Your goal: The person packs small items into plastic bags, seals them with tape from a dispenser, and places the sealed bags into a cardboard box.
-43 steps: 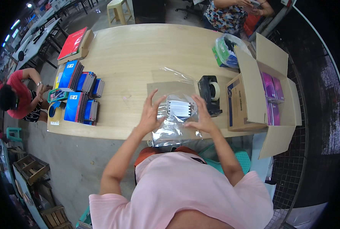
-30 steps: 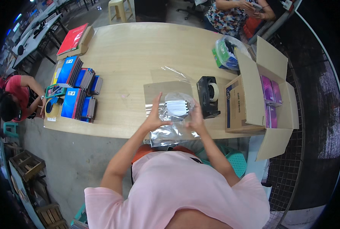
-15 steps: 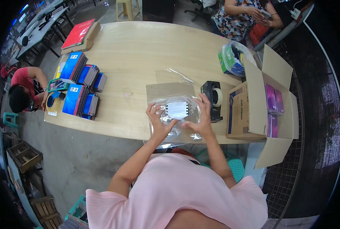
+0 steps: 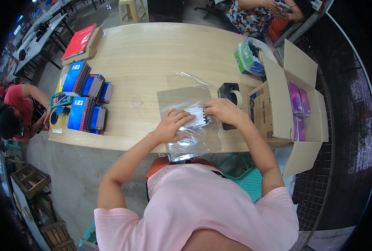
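A small stack of spiral notebooks (image 4: 197,116), page edges and black binding coils facing up, sits in front of me on a sheet of clear plastic film (image 4: 207,143). My left hand (image 4: 174,125) lies over the stack's left side, palm down, fingers stretched across the film and the pages. At the stack's upper right corner, my right hand (image 4: 222,110) has its fingers drawn together on the film's edge; the fingertips are partly hidden. Beneath the film is a flat grey-brown board (image 4: 166,97). Just beyond my right hand stands a black tape dispenser (image 4: 227,90) with a roll of tape.
Blue spiral notebooks (image 4: 80,113) are piled at the table's left, near a tape roll (image 4: 58,119). On the right, an open carton (image 4: 273,104) holds purple notebooks (image 4: 299,100); a plastic bag of packs (image 4: 250,58) lies behind it. One person (image 4: 21,100) is at left, another (image 4: 253,19) far right.
My hands were spread at both sides of the stack. Now the left lies across it, and the right has moved to its upper right corner with fingers closed. The view has shifted slightly.
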Available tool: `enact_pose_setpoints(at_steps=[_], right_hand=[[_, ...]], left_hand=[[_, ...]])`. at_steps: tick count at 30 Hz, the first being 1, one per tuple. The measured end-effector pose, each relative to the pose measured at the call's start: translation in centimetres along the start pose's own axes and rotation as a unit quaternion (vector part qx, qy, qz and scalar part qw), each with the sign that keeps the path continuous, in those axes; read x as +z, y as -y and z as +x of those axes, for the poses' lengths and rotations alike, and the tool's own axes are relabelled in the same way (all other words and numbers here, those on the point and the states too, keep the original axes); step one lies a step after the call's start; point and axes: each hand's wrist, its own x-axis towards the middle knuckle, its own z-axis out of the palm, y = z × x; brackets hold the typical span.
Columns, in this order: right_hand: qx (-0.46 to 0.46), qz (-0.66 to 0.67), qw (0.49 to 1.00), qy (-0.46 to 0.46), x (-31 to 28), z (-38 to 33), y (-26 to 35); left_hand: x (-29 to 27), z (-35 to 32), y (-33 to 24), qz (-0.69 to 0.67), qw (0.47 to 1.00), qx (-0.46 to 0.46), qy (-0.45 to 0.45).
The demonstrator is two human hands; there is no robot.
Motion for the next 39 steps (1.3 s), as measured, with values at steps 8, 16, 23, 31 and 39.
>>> enact_pose_setpoints(at_steps=[8, 16, 23, 31, 39], right_hand=[[-0.024, 0.067, 0.997, 0.018, -2.4, 2.4, 1.4], [-0.029, 0.106, 0.993, 0.031, -1.6, 3.9, 0.9], [-0.117, 0.064, 0.989, -0.061, 0.0, 5.5, 1.0], [-0.07, 0.16, 0.968, -0.182, 3.9, 5.1, 0.8], [0.125, 0.524, 0.817, -0.208, 9.8, 2.8, 0.4]], left_hand=[[-2.8, 1.8, 1.0, 0.005, 0.981, 0.06, 0.183], [-3.1, 2.3, 1.5, 0.016, 0.977, 0.067, 0.199], [-3.3, 2.5, 1.6, 0.004, 0.973, 0.063, 0.22], [-1.3, 1.7, 1.9, -0.039, 0.988, 0.056, 0.137], [-0.7, 1.2, -2.5, -0.18, 0.947, -0.141, -0.225]])
